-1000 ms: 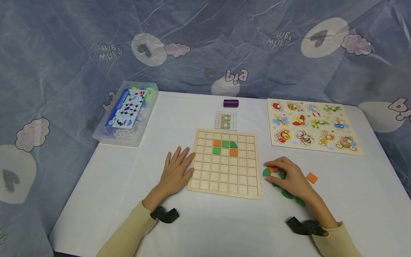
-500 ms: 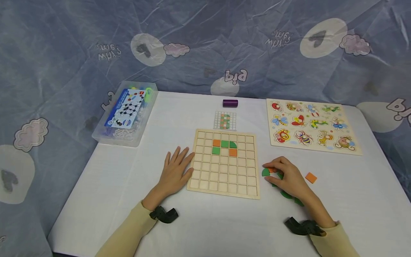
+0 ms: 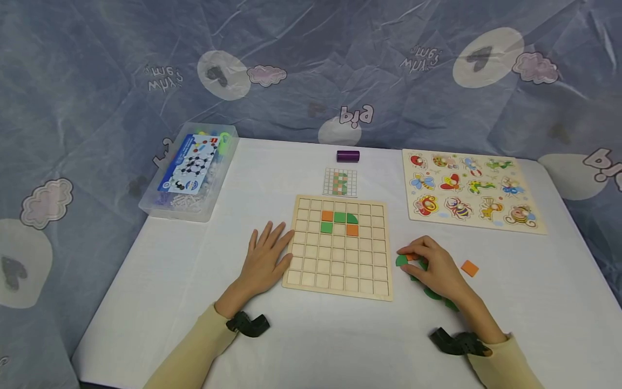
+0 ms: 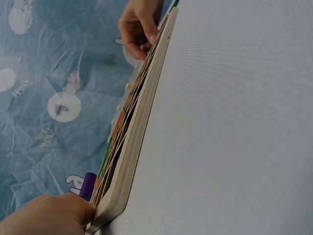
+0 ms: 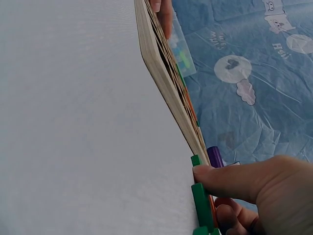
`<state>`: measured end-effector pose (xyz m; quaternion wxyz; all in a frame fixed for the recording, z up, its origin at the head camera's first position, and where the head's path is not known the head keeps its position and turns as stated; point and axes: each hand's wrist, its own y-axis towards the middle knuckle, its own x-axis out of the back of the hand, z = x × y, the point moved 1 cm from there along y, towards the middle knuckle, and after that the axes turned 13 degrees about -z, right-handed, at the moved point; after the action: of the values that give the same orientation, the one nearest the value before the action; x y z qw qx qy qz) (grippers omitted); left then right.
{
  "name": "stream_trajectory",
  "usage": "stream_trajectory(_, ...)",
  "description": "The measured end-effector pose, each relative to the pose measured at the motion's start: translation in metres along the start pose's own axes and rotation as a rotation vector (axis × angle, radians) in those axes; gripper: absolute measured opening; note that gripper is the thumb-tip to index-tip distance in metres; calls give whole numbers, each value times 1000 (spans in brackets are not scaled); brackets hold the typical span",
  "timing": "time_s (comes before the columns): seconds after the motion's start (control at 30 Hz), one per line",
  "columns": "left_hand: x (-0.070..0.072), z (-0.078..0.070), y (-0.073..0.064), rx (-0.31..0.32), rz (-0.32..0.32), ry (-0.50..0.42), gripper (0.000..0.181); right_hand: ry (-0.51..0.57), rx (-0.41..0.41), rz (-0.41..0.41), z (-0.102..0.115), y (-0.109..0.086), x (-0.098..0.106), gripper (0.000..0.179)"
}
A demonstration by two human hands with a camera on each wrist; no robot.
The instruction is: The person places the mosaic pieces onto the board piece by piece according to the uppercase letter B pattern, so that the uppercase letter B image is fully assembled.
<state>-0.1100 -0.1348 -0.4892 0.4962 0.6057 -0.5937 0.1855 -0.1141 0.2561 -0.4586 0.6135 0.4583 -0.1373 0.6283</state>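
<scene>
While our left hand (image 3: 262, 262) lies flat on the worktop (image 3: 311, 346), fingers spread and gripping nothing, its forefinger and thumb meet the left edge of the board (image 3: 337, 254), likely to keep it from sliding. Over on the other side, just off the board's right edge, our right hand (image 3: 432, 266) arches low, thumb and forefinger nearly together about a green piece (image 3: 400, 261); a light pinch, we'd judge, suits something so thin. And other green pieces (image 3: 432, 293) trail below the palm, within easy reach, with an orange square (image 3: 470, 268) lying apart. We've five pieces (image 3: 327, 216) on the board, toward its far side. Beyond sits the card (image 3: 340, 182), pattern up, presumably for checking. Box (image 3: 189, 173) and puzzle (image 3: 473, 192) sit well aside, perhaps to leave us room.
</scene>
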Motion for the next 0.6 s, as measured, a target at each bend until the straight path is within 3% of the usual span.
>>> stream_trajectory(0.37,1,0,0,-1,-6,-9,51,6,56,-59,-2,3,-1,26)
stream_trajectory(0.6,0,0,0,1,-6,-8,51,2,39,-76,-1,6,2,23)
